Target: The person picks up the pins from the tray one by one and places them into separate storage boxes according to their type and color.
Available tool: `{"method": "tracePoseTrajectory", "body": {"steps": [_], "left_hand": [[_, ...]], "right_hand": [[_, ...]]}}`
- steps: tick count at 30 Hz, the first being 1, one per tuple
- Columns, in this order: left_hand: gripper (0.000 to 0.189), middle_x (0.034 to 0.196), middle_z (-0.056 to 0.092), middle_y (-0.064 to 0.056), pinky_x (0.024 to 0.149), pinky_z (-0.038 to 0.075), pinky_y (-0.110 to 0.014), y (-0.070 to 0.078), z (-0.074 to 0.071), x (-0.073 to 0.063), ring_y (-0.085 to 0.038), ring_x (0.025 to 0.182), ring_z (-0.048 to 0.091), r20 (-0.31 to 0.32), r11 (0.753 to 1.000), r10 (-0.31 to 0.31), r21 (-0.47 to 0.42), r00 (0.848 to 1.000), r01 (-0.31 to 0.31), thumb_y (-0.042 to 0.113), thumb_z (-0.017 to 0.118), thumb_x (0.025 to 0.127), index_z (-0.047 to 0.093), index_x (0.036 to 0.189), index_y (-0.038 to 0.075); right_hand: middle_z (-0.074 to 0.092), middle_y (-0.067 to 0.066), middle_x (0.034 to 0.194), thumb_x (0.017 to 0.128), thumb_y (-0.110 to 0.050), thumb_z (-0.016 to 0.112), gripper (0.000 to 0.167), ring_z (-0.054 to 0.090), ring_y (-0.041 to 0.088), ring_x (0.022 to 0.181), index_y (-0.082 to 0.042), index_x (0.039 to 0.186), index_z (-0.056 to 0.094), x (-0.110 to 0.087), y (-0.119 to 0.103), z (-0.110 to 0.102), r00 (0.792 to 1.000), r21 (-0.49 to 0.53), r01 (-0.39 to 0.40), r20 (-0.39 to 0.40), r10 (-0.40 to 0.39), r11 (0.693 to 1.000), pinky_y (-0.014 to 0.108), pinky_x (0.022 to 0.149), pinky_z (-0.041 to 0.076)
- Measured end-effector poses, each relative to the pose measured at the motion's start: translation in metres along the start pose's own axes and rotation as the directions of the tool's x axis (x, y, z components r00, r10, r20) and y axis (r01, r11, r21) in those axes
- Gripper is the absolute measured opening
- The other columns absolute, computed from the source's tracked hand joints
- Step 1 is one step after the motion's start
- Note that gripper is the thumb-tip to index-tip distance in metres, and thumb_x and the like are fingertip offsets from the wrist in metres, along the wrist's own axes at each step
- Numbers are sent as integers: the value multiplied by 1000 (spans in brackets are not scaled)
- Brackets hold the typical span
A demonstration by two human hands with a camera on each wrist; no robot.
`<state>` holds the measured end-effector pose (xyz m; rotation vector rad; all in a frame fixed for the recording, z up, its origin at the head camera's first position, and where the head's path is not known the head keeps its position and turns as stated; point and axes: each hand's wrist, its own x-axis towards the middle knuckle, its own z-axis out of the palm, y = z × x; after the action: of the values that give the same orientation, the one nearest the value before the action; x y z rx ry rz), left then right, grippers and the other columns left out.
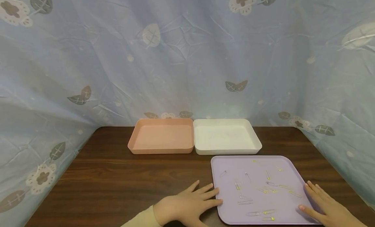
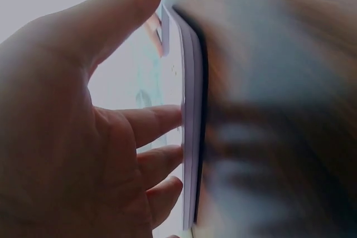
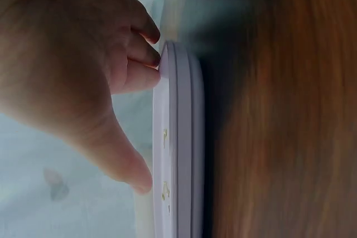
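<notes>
The left hand (image 1: 187,206) lies flat on the table (image 1: 117,181), fingers straight and spread, their tips touching the left rim of the lilac tray (image 1: 257,162). The right hand (image 1: 325,206) rests with relaxed, straight fingers on the tray's right edge (neither hand grips anything). The tray sits at the table's near right, scattered with paper clips (image 1: 268,184). Just behind it stand a white bin (image 1: 227,150) and a pink bin (image 1: 161,150), side by side and touching. Bare wood stretches left of the hands; a blue floral cloth (image 1: 187,58) walls in the table's far and side edges.
</notes>
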<state>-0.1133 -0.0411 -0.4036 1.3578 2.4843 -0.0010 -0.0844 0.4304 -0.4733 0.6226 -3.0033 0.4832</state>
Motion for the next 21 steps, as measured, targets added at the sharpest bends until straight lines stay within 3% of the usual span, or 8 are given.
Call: {"method": "tracePoseTrajectory", "body": {"steps": [2,5,9,10,12,14,16,21], "left_hand": [[76,164,17,6,118,22,-58,-5,2,-11,-17,153,13,-12,1000,-9,-27,1000,9,69,51,87,29,152,37],[74,163,19,5,116,22,-60,-14,5,-25,-19,153,15,-41,997,-21,-71,999,18,70,50,87,32,151,35],[70,162,23,5,114,21,-64,-24,9,-42,-23,152,19,-78,989,-42,-142,996,30,69,49,89,37,149,34],[69,162,23,5,114,21,-65,-26,10,-46,-24,152,19,-87,987,-48,-156,995,34,68,49,89,38,148,34],[68,162,25,5,113,21,-65,-29,12,-54,-26,151,22,-101,984,-63,-173,993,45,67,52,89,40,147,33],[68,161,26,5,113,21,-66,-34,14,-61,-26,151,22,-107,979,-85,-193,991,63,65,53,89,40,147,33],[70,161,27,6,113,20,-66,-38,16,-67,-27,150,23,-119,977,-104,-200,987,78,65,55,88,39,148,32],[77,161,28,6,113,16,-68,-47,21,-82,-30,150,22,-136,958,-161,-260,978,122,66,57,86,38,150,27]], "right_hand": [[14,43,150,95,-33,58,80,-20,49,142,12,148,19,5,-13,1,984,52,-173,44,170,984,77,101,-7],[28,40,148,91,-34,65,77,-25,30,145,12,144,33,10,-23,4,992,-22,-125,16,125,992,79,99,16],[0,1,163,83,-35,73,76,-27,-19,131,8,139,45,15,-32,13,997,-132,-17,-74,7,991,50,117,-12],[-4,-13,161,81,-36,75,77,-25,-20,131,6,139,47,16,-34,15,996,-154,1,-91,-15,988,54,119,-6],[-9,-34,151,77,-36,78,80,-21,-18,136,4,139,48,19,-39,18,989,-162,52,-128,-74,985,20,114,-18],[-9,-36,150,75,-37,80,82,-18,-19,137,1,140,49,22,-46,17,985,-171,79,-139,-103,982,50,122,9],[-7,-37,151,72,-40,82,84,-15,-19,138,-1,139,51,25,-54,17,980,-178,106,-150,-133,978,60,99,42],[1,-33,154,69,-44,83,86,-10,-17,141,-2,138,53,34,-72,16,968,-173,165,-158,-193,971,61,77,49]]}}
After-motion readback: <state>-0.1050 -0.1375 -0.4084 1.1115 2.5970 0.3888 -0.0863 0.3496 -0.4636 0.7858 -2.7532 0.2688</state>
